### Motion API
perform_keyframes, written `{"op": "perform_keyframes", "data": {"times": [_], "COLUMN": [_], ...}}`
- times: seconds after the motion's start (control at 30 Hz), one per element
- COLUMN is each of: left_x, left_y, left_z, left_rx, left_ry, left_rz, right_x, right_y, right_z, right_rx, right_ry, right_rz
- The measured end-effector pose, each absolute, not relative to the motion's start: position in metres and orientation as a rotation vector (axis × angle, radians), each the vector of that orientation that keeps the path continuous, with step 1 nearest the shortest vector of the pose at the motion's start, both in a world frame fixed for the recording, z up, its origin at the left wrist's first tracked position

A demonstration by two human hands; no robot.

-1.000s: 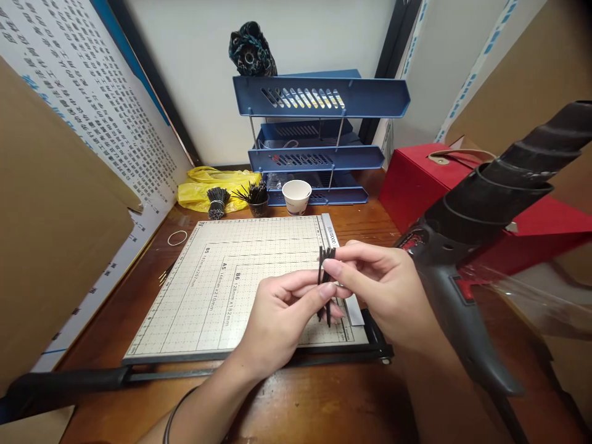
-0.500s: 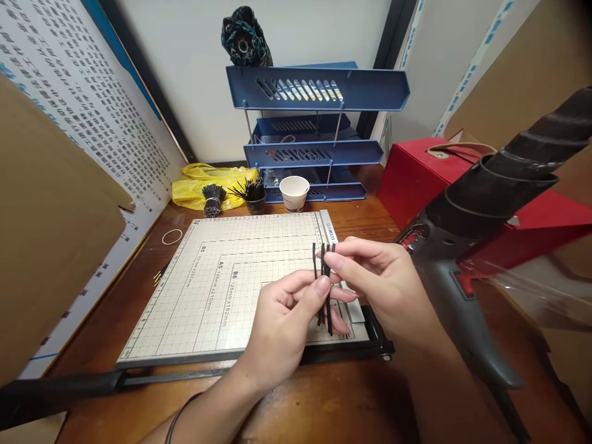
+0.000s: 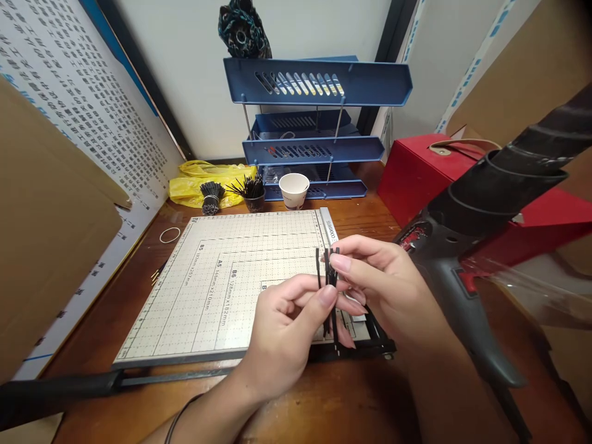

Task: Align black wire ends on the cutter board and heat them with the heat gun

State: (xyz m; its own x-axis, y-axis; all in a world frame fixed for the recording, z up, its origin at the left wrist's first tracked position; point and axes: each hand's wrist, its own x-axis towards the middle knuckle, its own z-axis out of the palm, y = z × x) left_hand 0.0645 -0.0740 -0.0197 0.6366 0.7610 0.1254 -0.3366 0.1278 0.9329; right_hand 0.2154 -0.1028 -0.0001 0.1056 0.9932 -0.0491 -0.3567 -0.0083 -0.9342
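Several thin black wires (image 3: 334,327) stand upright between my two hands, some with small pale tips at the lower end. My left hand (image 3: 284,339) is closed, pinching them around the middle between thumb and fingers. Near their top ends, the thumb and index finger of my right hand (image 3: 393,280) are closed on them too. Both hands hover over the right front part of a paper trimmer's gridded board (image 3: 185,308). Fingers hide part of the wires, so how many each hand holds is unclear.
A heat gun (image 3: 462,265) stands at right before a red box (image 3: 407,179). Behind the board are a banded wire bundle (image 3: 212,198), a dark cup of wires (image 3: 254,200), a paper cup (image 3: 294,190) and blue trays (image 3: 314,83). The trimmer's handle (image 3: 60,393) juts left.
Both hands and the wires have shifted slightly down and right in view. The wires have slid a little lower between the fingers, and the camera view has moved slightly.
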Motion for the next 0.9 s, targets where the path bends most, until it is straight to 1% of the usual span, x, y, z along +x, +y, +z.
{"op": "perform_keyframes", "data": {"times": [0.13, 0.37, 0.6, 0.77, 0.9], "left_x": [0.063, 0.065, 0.062, 0.062, 0.064], "left_y": [-0.075, -0.075, -0.072, -0.068, -0.064], "left_z": [-0.020, -0.020, -0.018, -0.022, -0.024], "left_rx": [1.194, 1.147, 1.076, 1.009, 0.875], "left_ry": [0.411, 0.355, 0.526, 0.504, 0.465], "left_rz": [0.848, 0.884, 0.819, 0.767, 0.729], "right_x": [0.217, 0.217, 0.217, 0.217, 0.216], "right_y": [-0.103, -0.105, -0.102, -0.103, -0.103], "right_z": [0.000, 0.002, 0.004, 0.003, 0.001], "right_rx": [-0.914, -0.923, -0.974, -1.060, -1.043], "right_ry": [-0.892, -0.940, -1.073, -1.163, -1.189], "right_rz": [1.363, 1.318, 0.994, 0.812, 0.665]}}
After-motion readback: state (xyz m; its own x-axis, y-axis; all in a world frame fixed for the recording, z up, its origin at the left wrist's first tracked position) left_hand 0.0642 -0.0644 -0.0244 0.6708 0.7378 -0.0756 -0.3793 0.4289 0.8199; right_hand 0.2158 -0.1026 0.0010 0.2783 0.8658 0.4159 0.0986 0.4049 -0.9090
